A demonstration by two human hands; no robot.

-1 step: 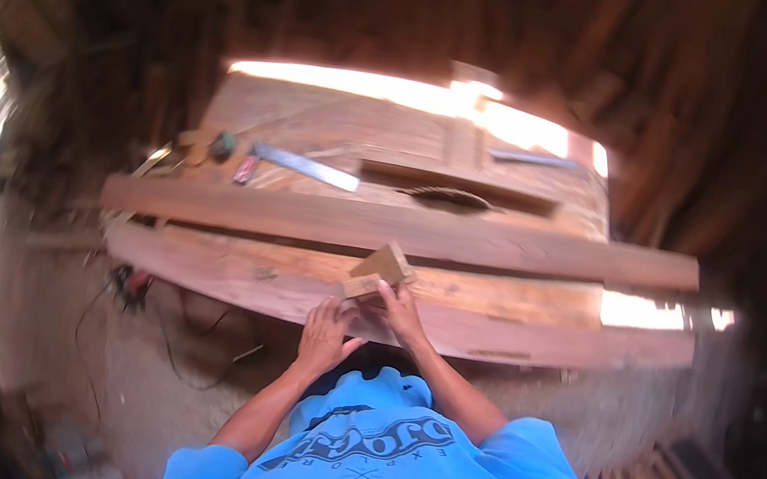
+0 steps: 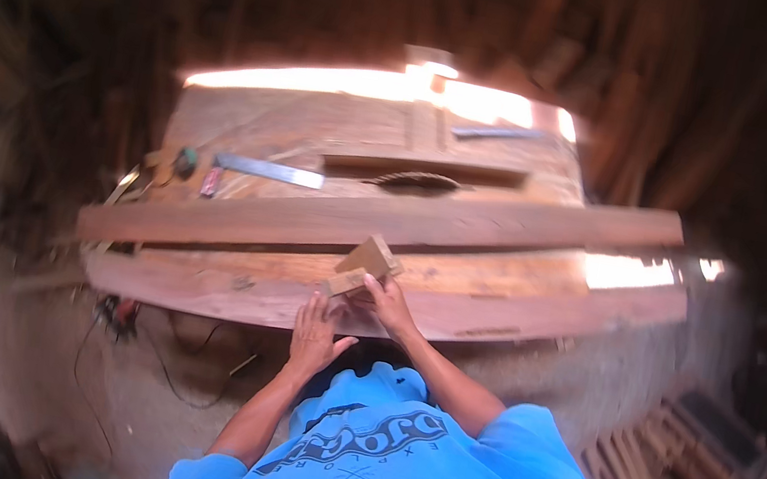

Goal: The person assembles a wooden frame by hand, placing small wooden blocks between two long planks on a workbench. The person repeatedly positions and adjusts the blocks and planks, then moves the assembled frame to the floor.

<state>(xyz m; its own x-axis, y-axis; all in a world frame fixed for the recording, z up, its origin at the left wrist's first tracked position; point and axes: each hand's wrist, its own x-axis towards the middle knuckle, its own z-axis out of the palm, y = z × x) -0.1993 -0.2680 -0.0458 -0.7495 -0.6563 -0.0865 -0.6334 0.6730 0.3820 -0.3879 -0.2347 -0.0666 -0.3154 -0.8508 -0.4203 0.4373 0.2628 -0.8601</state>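
My right hand (image 2: 389, 307) grips a small pale wooden block (image 2: 364, 265), held tilted over the near long plank (image 2: 512, 317). Just below and left of the block, my left hand (image 2: 317, 335) lies at the plank's front edge with its fingers apart and nothing in it. A second long plank (image 2: 376, 223) lies behind the block, across a wooden bench (image 2: 301, 124).
A saw blade (image 2: 411, 179) rises from the bench behind the planks. A metal square (image 2: 268, 170) and a small dark round tool (image 2: 184, 160) lie at the bench's left. Stacked timber (image 2: 699, 475) sits on the floor at the right, a cable (image 2: 168, 376) at the left.
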